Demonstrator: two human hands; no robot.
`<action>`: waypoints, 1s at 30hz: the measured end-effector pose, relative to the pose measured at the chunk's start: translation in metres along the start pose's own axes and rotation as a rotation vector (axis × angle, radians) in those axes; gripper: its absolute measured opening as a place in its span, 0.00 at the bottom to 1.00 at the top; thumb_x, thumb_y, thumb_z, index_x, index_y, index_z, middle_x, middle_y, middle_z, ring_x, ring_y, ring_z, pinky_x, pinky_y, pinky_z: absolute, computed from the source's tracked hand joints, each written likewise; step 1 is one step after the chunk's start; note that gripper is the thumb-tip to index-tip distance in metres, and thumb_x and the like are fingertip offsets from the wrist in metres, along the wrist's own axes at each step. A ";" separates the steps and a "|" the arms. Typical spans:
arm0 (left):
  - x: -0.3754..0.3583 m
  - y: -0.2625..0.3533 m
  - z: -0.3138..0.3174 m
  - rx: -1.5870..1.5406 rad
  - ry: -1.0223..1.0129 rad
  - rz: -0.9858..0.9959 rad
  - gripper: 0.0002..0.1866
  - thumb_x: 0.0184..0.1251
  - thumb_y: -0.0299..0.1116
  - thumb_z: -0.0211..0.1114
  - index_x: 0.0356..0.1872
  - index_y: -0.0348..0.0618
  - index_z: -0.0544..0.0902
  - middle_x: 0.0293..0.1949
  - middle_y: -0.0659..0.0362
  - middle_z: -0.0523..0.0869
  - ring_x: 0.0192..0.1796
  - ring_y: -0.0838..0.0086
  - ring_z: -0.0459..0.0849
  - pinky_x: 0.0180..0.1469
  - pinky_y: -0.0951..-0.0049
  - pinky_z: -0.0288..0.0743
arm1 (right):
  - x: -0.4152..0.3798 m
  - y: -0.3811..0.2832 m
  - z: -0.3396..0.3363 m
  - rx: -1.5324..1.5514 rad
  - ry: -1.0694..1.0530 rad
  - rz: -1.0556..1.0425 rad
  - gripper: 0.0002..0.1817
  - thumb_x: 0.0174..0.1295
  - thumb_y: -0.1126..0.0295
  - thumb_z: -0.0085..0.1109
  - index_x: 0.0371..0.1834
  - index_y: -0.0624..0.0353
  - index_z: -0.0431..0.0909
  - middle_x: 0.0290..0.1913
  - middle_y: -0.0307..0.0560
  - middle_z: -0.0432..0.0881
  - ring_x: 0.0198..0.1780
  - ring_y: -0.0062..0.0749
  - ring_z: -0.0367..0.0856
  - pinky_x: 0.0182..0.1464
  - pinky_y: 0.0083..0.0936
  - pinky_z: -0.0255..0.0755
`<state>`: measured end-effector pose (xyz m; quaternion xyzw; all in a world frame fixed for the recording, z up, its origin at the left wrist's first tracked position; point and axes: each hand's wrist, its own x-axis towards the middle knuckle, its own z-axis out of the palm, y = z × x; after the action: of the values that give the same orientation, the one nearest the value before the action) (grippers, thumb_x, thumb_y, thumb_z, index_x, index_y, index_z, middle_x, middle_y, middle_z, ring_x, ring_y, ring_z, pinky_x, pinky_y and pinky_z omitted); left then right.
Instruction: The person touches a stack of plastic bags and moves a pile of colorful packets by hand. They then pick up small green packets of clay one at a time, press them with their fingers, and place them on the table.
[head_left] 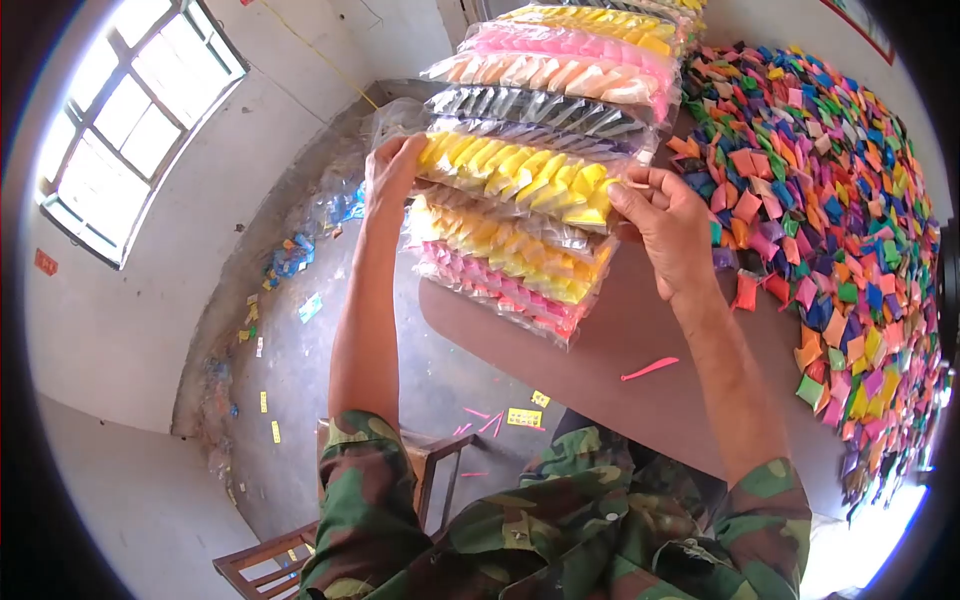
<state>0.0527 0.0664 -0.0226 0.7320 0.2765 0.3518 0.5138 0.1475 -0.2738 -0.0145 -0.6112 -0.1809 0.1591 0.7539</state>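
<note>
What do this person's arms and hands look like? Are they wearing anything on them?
Both the left hand and the right hand are bare, without gloves, and no watch shows on either wrist. The left sleeve and right sleeve are camouflage in green, brown and black, ending near the elbows, so the forearms are uncovered.

Your sleeves are camouflage in green, brown and black; the flat desk is brown; the long clear plastic bag shows bright yellow; the heaped small packets mix pink, orange, blue, green, purple.
</note>
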 end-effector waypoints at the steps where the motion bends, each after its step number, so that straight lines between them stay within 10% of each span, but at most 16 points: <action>1: -0.001 -0.006 0.003 -0.010 0.022 0.012 0.19 0.72 0.44 0.71 0.47 0.36 0.93 0.38 0.58 0.91 0.42 0.74 0.88 0.41 0.70 0.84 | -0.001 0.003 -0.001 0.001 0.007 0.007 0.24 0.69 0.71 0.75 0.62 0.72 0.76 0.46 0.51 0.91 0.38 0.24 0.90 0.36 0.19 0.85; 15: 0.009 -0.034 0.002 0.122 0.055 -0.017 0.25 0.70 0.50 0.67 0.49 0.35 0.93 0.40 0.52 0.94 0.46 0.71 0.90 0.53 0.66 0.82 | -0.002 0.008 0.002 -0.063 0.017 -0.023 0.25 0.69 0.68 0.77 0.62 0.68 0.77 0.44 0.48 0.92 0.38 0.20 0.90 0.33 0.17 0.81; 24: -0.038 0.027 0.019 0.584 0.122 0.877 0.22 0.78 0.48 0.69 0.58 0.40 0.90 0.60 0.46 0.90 0.65 0.49 0.85 0.68 0.52 0.76 | 0.001 0.010 0.000 -0.140 0.027 -0.100 0.24 0.70 0.62 0.77 0.58 0.68 0.80 0.40 0.44 0.92 0.36 0.19 0.88 0.34 0.20 0.79; 30: -0.085 0.014 0.038 0.674 -0.025 0.984 0.19 0.81 0.41 0.64 0.63 0.42 0.88 0.64 0.49 0.88 0.70 0.54 0.83 0.74 0.51 0.67 | -0.016 -0.002 -0.005 -0.712 0.141 -0.614 0.21 0.66 0.63 0.78 0.58 0.61 0.85 0.46 0.47 0.88 0.46 0.34 0.87 0.46 0.32 0.80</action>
<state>0.0323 -0.0246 -0.0376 0.9009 -0.0050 0.4327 0.0332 0.1357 -0.2862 -0.0149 -0.7591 -0.3448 -0.1849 0.5203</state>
